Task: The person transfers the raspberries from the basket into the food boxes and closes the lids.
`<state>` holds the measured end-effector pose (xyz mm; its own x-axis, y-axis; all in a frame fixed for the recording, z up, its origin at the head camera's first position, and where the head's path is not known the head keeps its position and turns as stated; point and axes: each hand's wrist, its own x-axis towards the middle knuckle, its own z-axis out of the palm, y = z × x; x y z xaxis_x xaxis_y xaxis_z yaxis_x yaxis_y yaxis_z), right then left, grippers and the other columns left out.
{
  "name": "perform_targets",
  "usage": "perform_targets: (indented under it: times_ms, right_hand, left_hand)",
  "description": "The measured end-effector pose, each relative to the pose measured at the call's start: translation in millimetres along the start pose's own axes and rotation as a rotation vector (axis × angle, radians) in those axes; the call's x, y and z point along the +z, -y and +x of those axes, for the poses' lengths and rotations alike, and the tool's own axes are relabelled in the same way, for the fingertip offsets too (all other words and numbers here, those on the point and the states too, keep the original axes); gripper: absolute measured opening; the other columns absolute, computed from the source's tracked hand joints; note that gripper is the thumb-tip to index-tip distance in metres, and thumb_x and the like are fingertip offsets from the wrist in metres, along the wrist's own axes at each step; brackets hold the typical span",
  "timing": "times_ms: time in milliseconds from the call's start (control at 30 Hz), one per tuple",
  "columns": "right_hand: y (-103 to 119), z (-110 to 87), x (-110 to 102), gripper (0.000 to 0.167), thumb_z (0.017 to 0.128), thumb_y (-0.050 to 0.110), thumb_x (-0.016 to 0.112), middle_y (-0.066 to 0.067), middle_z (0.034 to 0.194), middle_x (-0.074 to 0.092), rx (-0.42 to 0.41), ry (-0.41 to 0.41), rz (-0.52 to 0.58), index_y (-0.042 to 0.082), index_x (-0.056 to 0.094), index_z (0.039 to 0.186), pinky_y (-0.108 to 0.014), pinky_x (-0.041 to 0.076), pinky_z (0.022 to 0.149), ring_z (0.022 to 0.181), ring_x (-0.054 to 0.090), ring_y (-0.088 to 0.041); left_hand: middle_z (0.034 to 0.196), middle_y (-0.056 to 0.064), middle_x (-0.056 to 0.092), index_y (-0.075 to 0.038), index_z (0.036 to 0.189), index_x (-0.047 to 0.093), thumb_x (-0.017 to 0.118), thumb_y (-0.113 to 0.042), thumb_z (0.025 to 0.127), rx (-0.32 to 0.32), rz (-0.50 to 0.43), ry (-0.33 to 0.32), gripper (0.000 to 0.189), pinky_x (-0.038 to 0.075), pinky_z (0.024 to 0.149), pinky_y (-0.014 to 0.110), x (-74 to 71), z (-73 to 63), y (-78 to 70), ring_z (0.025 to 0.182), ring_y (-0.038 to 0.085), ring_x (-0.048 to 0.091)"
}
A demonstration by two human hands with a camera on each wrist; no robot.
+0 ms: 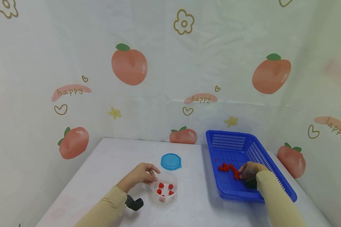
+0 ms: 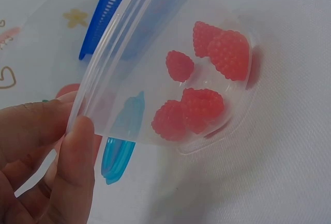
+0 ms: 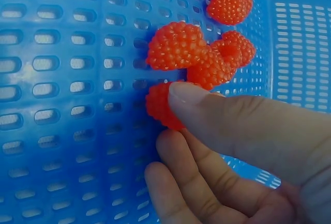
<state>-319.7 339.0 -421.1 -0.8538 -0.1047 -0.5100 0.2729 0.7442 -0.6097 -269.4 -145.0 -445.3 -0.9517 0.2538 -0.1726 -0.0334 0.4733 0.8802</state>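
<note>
A clear plastic tub [image 1: 174, 193] stands on the table with several red raspberries [image 2: 202, 107] on its bottom. My left hand [image 1: 143, 175] pinches the tub's rim between thumb and fingers at its left side, plain in the left wrist view. Over in the blue basket [image 1: 224, 189], my right hand [image 1: 249, 170] pinches one raspberry [image 3: 159, 105] between thumb and fingers, low against the perforated floor. More raspberries [image 3: 176, 45] lie close beside that hand in a loose row along the basket floor.
A blue round lid [image 1: 171, 161] lies flat on the white table behind the tub. The basket's raised walls surround my right hand. A printed curtain [image 1: 159, 119] hangs behind the table. Black wrist camera gear [image 1: 134, 203] sits below my left wrist.
</note>
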Motion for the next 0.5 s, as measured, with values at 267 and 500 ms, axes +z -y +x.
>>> perform_targets:
  times_ms: [267,500]
  right_hand:
    - [0.8,-1.0,1.1,0.007,0.087,-0.005,0.063,-0.003,0.079,0.066,-0.014,-0.007,-0.013,-0.005,0.06,0.093,-0.037,0.057,0.077,0.074,0.06,-0.015]
    - [1.1,-1.2,-2.0,0.009,0.085,-0.008,0.061,-0.004,0.079,0.066,-0.008,-0.068,0.031,-0.006,0.063,0.094,-0.033,0.057,0.07,0.072,0.06,-0.016]
  left_hand:
    - [0.079,0.006,0.059,-0.007,0.101,0.071,0.079,-0.011,0.079,0.001,0.006,-0.001,0.024,0.057,0.061,0.026,0.6,-0.2,-0.2,0.06,0.015,0.057]
    - [0.079,0.006,0.059,-0.008,0.102,0.071,0.079,-0.011,0.079,0.002,0.014,0.0,0.024,0.057,0.061,0.026,0.3,-0.5,-1.2,0.061,0.015,0.058]
